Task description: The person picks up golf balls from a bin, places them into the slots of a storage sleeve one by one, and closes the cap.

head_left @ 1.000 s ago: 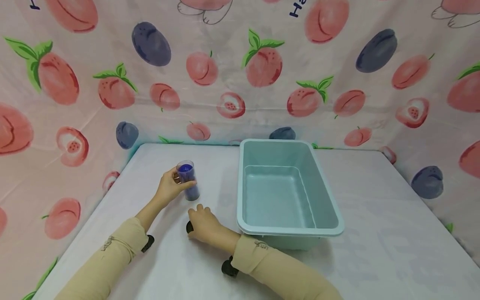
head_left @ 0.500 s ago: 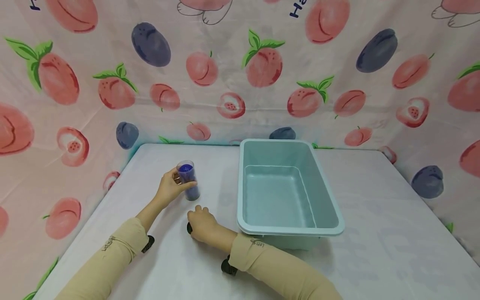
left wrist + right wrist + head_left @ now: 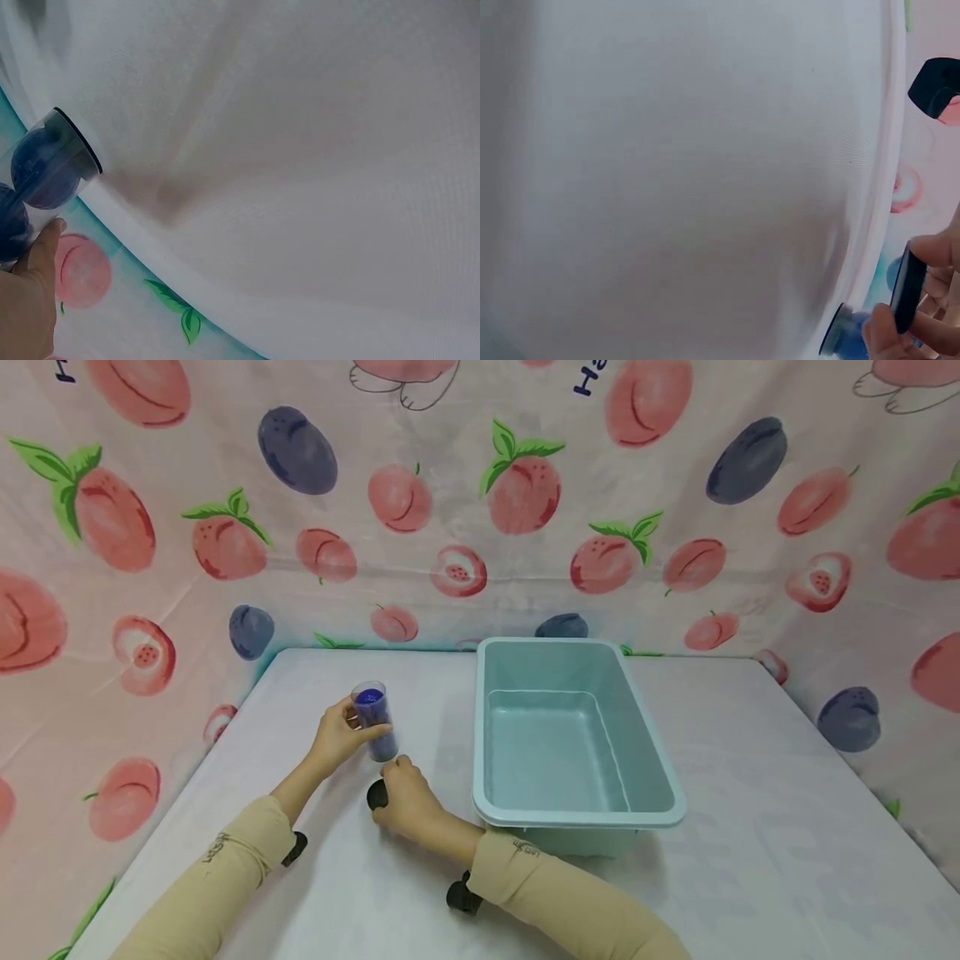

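Observation:
My left hand (image 3: 336,739) grips a clear cylindrical canister (image 3: 383,748) standing on the left of the table, its open mouth upward. Blue balls (image 3: 46,166) show through the canister wall in the left wrist view, stacked inside near its dark-rimmed base. In front of it, my right hand (image 3: 411,803) pinches a round black lid (image 3: 377,795) between thumb and fingers. The right wrist view shows this lid (image 3: 908,289) edge-on, apart from the canister (image 3: 847,334) behind it. The lid's inner side is not clearly visible.
A pale blue-green plastic bin (image 3: 577,820) stands right of both hands, its open top facing up and nothing seen inside. The white cloth-covered table (image 3: 750,793) meets a peach-printed curtain (image 3: 465,510) at the back and sides.
My right hand has risen slightly toward the canister, turning so more of the black lid shows. My left hand and the canister stay in place.

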`<state>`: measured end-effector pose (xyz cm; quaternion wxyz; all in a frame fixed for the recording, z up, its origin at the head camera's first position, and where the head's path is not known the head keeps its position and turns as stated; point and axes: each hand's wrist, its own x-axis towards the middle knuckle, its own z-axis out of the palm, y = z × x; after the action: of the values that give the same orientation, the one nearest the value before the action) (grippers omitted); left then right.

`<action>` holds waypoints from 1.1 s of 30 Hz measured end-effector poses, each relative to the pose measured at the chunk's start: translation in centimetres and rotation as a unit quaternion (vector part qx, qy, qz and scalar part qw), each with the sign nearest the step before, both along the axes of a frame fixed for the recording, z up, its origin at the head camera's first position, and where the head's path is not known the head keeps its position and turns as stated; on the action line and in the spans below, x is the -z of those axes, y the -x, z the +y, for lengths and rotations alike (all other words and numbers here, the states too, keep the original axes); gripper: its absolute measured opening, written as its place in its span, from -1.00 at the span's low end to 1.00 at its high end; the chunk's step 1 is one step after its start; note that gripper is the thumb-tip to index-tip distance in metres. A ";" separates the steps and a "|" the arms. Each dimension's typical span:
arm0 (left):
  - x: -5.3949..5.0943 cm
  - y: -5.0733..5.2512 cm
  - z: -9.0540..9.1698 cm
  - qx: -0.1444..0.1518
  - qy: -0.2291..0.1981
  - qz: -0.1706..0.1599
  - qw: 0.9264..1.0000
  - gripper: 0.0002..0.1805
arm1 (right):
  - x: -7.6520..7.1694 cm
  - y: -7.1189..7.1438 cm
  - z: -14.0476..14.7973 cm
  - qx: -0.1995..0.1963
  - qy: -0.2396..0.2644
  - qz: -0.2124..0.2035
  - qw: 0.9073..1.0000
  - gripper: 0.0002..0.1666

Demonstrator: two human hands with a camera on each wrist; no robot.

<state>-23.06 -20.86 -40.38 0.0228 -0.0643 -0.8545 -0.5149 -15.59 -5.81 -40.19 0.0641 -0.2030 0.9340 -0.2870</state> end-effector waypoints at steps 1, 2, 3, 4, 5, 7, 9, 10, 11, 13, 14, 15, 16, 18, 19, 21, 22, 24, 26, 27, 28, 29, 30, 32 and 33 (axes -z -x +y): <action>0.0 0.0 0.0 -0.002 -0.001 -0.001 1.000 -0.39 | 0.1 0.0 0.0 0.007 0.018 -0.003 1.000 -0.49; 0.0 -0.1 -0.1 -0.002 -0.001 -0.002 1.000 -0.39 | 0.1 0.0 0.1 0.014 0.036 -0.005 0.999 -0.48; 0.0 -0.1 -0.1 -0.002 -0.001 -0.001 1.000 -0.39 | 0.2 0.0 0.2 0.020 0.053 -0.006 0.998 -0.48; 0.0 -0.1 -0.1 -0.001 -0.001 0.000 1.000 -0.38 | 0.2 0.0 0.2 0.025 0.067 -0.007 0.997 -0.48; 0.0 -0.2 -0.1 0.001 -0.002 -0.001 1.000 -0.38 | 0.3 0.0 0.3 0.027 0.081 -0.006 0.996 -0.48; 0.0 -0.2 -0.1 0.003 -0.004 -0.003 1.000 -0.39 | 0.4 0.0 0.4 0.032 0.105 0.000 0.994 -0.46; -0.1 -0.3 -0.1 0.005 -0.003 -0.005 1.000 -0.39 | 0.4 0.0 0.5 0.037 0.126 0.007 0.991 -0.44; -0.1 -0.3 -0.2 0.005 0.000 -0.007 1.000 -0.39 | 0.4 0.0 0.5 0.040 0.135 0.010 0.990 -0.44; -0.1 -0.3 -0.2 0.006 0.001 -0.008 1.000 -0.39 | 0.4 0.0 0.6 0.043 0.144 0.012 0.989 -0.43; -0.2 -0.2 -0.2 0.007 0.005 -0.011 1.000 -0.39 | 0.3 -0.1 0.6 0.050 0.160 0.012 0.986 -0.43; -0.2 -0.2 -0.3 0.007 0.006 -0.012 1.000 -0.38 | 0.3 -0.1 0.7 0.053 0.169 0.010 0.984 -0.44; -0.3 -0.2 -0.3 0.008 0.002 -0.013 1.000 -0.36 | 0.3 -0.2 0.7 0.056 0.179 0.009 0.982 -0.45; -0.3 -0.1 -0.2 0.010 -0.002 -0.015 1.000 -0.35 | 0.4 -0.2 0.7 0.060 0.185 0.007 0.981 -0.46; -0.4 0.0 -0.2 0.009 -0.010 -0.018 1.000 -0.33 | 0.3 -0.3 0.9 0.068 0.201 0.003 0.977 -0.49; -0.5 0.0 -0.1 0.009 -0.013 -0.018 1.000 -0.31 | 0.4 -0.4 0.9 0.071 0.207 0.002 0.976 -0.50; -0.7 0.1 0.0 0.008 -0.017 -0.020 1.000 -0.31 | 0.3 -0.3 0.9 0.077 0.218 -0.001 0.973 -0.50; -1.1 -0.2 0.2 0.006 -0.015 -0.020 1.000 -0.32 | 0.3 -0.3 1.0 0.079 0.225 -0.004 0.971 -0.50; -1.4 -0.4 0.4 0.004 -0.014 -0.018 1.000 -0.35 | 0.3 -0.3 1.0 0.082 0.240 -0.009 0.967 -0.50; -1.4 -0.4 0.5 0.002 -0.014 -0.014 1.000 -0.36 | 0.2 -0.3 1.0 0.083 0.258 -0.011 0.963 -0.49; -1.4 -0.5 0.5 -0.001 -0.014 -0.012 1.000 -0.37 | 0.2 -0.3 1.0 0.083 0.269 -0.012 0.960 -0.49; -1.3 -0.4 0.5 -0.005 -0.013 -0.009 1.000 -0.37 | 0.1 -0.3 1.0 0.083 0.281 -0.013 0.956 -0.49; -0.8 -0.2 0.3 -0.010 -0.014 -0.006 1.000 -0.35 | 0.1 -0.4 1.0 0.083 0.291 -0.013 0.953 -0.49; -0.6 -0.1 0.3 -0.014 -0.015 -0.002 1.000 -0.34 | 0.1 -0.5 1.0 0.083 0.301 -0.013 0.950 -0.49; -0.3 -0.1 0.2 -0.024 -0.012 0.004 1.000 -0.34 | 0.0 -0.6 1.0 0.083 0.326 -0.014 0.942 -0.48; -0.2 -0.1 0.1 -0.028 -0.012 0.008 1.000 -0.35 | 0.0 -0.7 0.9 0.083 0.339 -0.015 0.937 -0.49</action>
<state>-22.96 -20.73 -40.17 0.0446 -0.0441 -0.8497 -0.5236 -14.88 -4.87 -40.17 -0.0183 -0.1300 0.7934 -0.5944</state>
